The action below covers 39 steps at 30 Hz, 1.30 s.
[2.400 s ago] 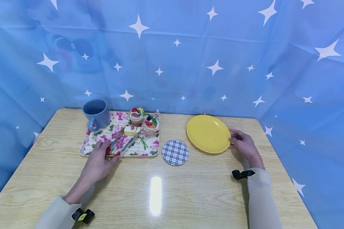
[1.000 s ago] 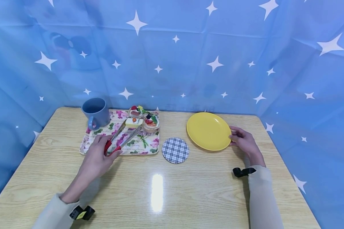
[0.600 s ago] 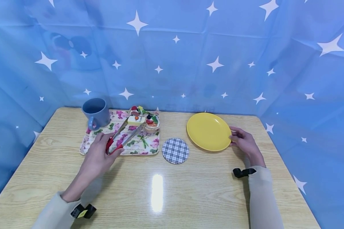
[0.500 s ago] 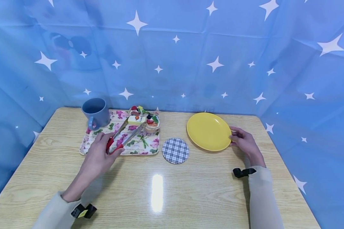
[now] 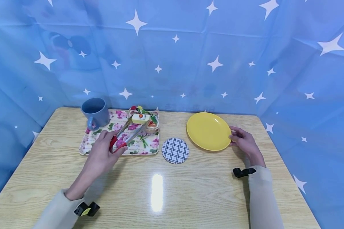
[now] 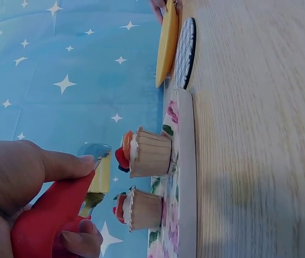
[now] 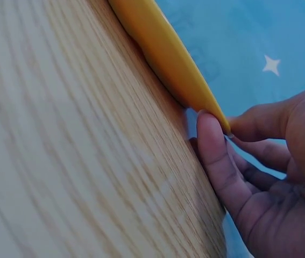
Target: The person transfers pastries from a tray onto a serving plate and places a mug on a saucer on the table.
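My left hand (image 5: 101,157) grips red-handled metal tongs (image 5: 118,145) over the floral tray. Between the tongs' tips is a small yellow cake (image 5: 140,119) with white topping and an orange ball on top. In the left wrist view the cake (image 6: 101,174) is raised off the tray, level with the tops of two cupcakes (image 6: 151,153). At the right, my right hand (image 5: 245,143) pinches the rim of a yellow plate (image 5: 208,132). The right wrist view has thumb and fingers on either side of the plate's edge (image 7: 163,48), which rests low on the table.
The floral tray (image 5: 101,143) bears a blue mug (image 5: 96,111) at its left corner and the cupcakes at its right. A round checked coaster (image 5: 175,151) lies between tray and plate. A blue starry cloth (image 5: 172,79) hangs behind the wooden table (image 5: 200,190).
The tongs have closed in on the cake and lifted it, moving up and to the right, so it now partly covers the cupcakes. My right hand and the plate have stayed put.
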Motion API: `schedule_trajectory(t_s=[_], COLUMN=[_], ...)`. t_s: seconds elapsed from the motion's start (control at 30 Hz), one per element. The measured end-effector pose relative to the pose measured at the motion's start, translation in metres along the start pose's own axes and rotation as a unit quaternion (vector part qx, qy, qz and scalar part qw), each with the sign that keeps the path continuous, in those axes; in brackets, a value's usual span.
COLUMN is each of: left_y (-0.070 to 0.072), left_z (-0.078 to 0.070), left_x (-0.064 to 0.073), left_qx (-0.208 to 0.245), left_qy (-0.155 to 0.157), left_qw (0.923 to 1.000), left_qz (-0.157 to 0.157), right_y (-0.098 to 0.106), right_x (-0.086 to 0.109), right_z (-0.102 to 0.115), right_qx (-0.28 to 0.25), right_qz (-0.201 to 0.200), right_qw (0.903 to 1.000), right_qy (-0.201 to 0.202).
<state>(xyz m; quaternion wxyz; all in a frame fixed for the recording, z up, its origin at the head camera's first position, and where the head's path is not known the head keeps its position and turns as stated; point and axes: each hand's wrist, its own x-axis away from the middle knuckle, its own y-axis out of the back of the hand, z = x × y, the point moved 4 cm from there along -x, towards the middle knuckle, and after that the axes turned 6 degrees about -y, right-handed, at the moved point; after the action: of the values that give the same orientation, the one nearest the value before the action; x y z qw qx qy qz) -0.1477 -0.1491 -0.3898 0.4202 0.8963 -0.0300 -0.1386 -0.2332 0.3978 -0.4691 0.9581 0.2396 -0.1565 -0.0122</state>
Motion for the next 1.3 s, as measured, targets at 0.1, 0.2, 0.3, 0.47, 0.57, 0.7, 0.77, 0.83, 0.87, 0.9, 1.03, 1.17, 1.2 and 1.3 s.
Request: schedule_trajectory(t_s=[0.1,0.2,0.3,0.47,0.57,0.7,0.77,0.83,0.87,0.9,1.03,1.17,1.2,1.3], left_y=[-0.001,-0.003,-0.005,-0.008,-0.010,-0.013,-0.015,-0.016,-0.017,-0.018,-0.021,-0.024,-0.025,-0.026], left_z=[-0.002,-0.004,-0.005,-0.008,-0.010,-0.013,-0.013,-0.014,-0.014,-0.014,-0.016,-0.019,-0.020,-0.022], left_x=[-0.001,-0.002,-0.004,-0.008,-0.011,-0.013,-0.015,-0.016,-0.017,-0.018,-0.020,-0.022,-0.023,-0.024], left_qx=[-0.001,0.002,0.005,0.009,0.012,0.018,0.019,0.020,0.021,0.022,0.029,0.030,0.030,0.033], left_qy=[0.002,0.002,0.000,-0.008,-0.012,-0.007,-0.006,-0.007,-0.007,-0.007,-0.009,-0.021,-0.023,-0.024], left_qw=[1.0000,1.0000,0.9999,0.9999,0.9998,0.9997,0.9996,0.9996,0.9996,0.9996,0.9993,0.9992,0.9992,0.9990], left_qz=[0.003,0.008,0.010,0.008,0.010,0.017,0.018,0.018,0.018,0.018,0.020,0.017,0.017,0.019], right_y=[0.000,0.000,-0.001,-0.001,-0.001,-0.001,-0.001,-0.001,-0.001,-0.001,-0.001,-0.001,-0.001,0.000], right_x=[0.000,0.000,0.000,0.002,0.002,0.003,0.003,0.002,0.002,0.002,0.002,0.002,0.002,0.002], right_z=[0.000,0.000,0.000,-0.001,-0.001,-0.001,-0.001,-0.001,0.000,0.000,0.001,0.001,0.001,0.001], right_qx=[-0.003,0.000,0.000,0.001,0.000,-0.002,-0.001,0.000,0.001,0.001,0.003,0.004,0.004,0.004], right_qz=[0.001,0.001,0.003,0.004,0.003,0.003,0.003,0.003,0.003,0.003,0.002,0.000,0.001,0.001], right_qw=[1.0000,1.0000,1.0000,0.9999,0.9999,0.9999,0.9999,1.0000,1.0000,1.0000,1.0000,0.9999,0.9999,0.9999], right_qy=[0.000,-0.001,-0.002,-0.010,-0.012,-0.011,-0.010,-0.008,-0.008,-0.007,-0.008,-0.010,-0.010,-0.010])
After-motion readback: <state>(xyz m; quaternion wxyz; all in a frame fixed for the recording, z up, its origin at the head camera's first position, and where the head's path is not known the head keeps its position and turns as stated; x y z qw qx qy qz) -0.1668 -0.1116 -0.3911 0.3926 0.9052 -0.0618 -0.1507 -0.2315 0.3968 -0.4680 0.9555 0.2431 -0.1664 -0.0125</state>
